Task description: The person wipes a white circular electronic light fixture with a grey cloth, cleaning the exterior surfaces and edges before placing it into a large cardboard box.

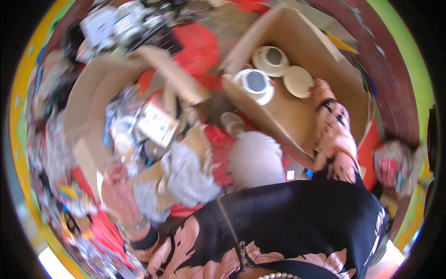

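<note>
My right hand (320, 91) reaches into the cardboard box (297, 122) on the right, its fingers closed at the edge of a flat, round cream disc (298, 82). Beside the disc in that box lie two round white fixtures with dark grey centres, a nearer one (256, 82) and a farther one (273, 57). My left hand (119, 189) is at the near left side of another open carton (88, 100). Its fingers are blurred, and I cannot make out whether they hold anything. In this carton are a small white printed box (158, 123), clear plastic pieces and grey bubble wrap (189, 174).
My knee (255, 160) stands between the two cartons. Red sheeting (197, 46) covers parts of the floor. A pile of white boxes and packaged items (114, 25) lies at the back left. Plastic bags (395, 167) lie at the right, and colourful wrappers (74, 201) at the left.
</note>
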A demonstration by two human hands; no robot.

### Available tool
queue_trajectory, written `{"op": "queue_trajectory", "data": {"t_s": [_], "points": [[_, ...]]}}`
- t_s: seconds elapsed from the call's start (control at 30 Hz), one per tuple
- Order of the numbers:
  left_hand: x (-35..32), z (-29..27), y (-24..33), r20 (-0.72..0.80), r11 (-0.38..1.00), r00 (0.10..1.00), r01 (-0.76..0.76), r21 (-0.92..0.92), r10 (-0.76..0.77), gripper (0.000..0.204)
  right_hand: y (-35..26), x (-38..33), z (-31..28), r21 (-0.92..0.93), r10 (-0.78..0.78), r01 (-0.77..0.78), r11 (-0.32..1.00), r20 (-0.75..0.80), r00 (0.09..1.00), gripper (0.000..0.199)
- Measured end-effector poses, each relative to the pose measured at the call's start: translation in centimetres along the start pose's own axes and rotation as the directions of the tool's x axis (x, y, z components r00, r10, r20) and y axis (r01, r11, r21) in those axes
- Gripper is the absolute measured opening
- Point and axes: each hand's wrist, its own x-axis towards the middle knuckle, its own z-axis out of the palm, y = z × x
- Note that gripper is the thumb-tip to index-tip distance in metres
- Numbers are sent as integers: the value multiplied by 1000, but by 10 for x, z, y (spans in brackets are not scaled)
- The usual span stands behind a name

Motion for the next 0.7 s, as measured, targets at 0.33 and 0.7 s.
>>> {"op": "queue_trajectory", "data": {"t_s": [0.33,0.7], "points": [[-19,-66,27,-450,947,870,-290,-139,200,21,-138,-353,44,262,-833,793,550,234,501,25],[6,-111,31,-631,860,770,-381,-339,92,26,-31,-593,238,288,-105,890,-354,933,-344,36]]}}
